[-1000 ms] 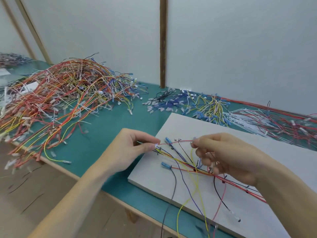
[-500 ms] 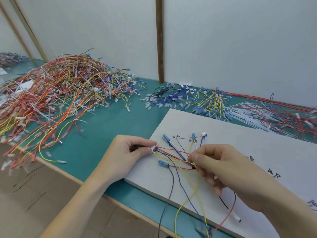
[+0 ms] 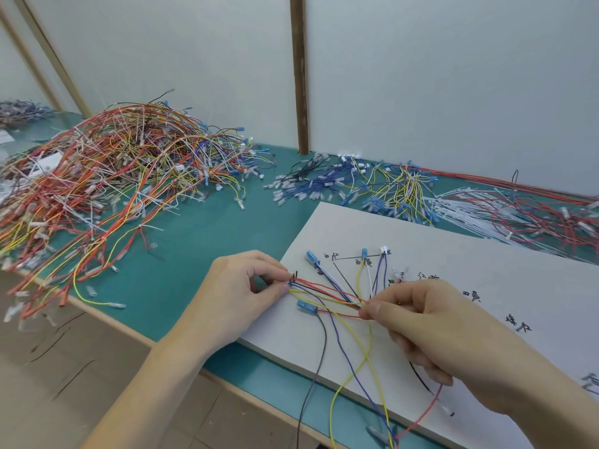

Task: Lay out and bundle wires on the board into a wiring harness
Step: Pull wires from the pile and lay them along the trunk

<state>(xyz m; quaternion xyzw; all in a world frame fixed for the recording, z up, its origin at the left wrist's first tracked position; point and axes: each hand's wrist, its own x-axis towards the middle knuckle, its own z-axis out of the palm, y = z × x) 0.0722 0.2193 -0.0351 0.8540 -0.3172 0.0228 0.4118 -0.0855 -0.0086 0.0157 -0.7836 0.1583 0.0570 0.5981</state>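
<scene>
Teal table held a big wire heap left of the board; my left hand and right hand pinched the wires taut.

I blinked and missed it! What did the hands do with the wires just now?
The right hand slid down and toward the person along the wires, from the blue connectors to pinching the strands lower on the white board, so the connectors are now uncovered. The left hand kept pinching the wire ends at the board's edge. The wire piles stayed put.
</scene>
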